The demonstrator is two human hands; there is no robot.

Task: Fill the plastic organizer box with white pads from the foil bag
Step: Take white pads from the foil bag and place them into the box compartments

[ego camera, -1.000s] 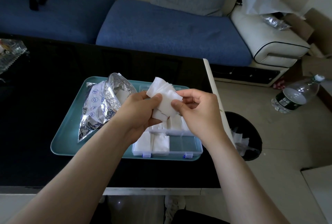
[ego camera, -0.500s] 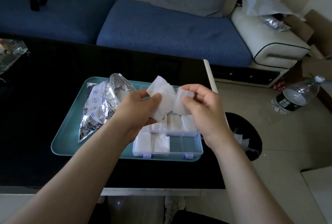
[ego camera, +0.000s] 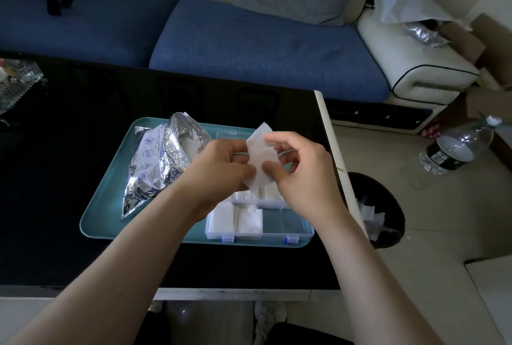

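Pinching pad (ego camera: 260, 163): L hand (ego camera: 221, 168), R hand (ego camera: 303, 175)

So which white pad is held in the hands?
The white pad pinched between left hand and right hand above the organizer box; the others lie in its compartments.

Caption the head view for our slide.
Left hand and right hand pinch white square pads above a part-filled clear plastic organizer box on a teal tray.

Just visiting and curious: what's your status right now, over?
One white pad pinched by left hand and right hand, above the box. Box part filled, near-right compartments bare. Nothing in the way.
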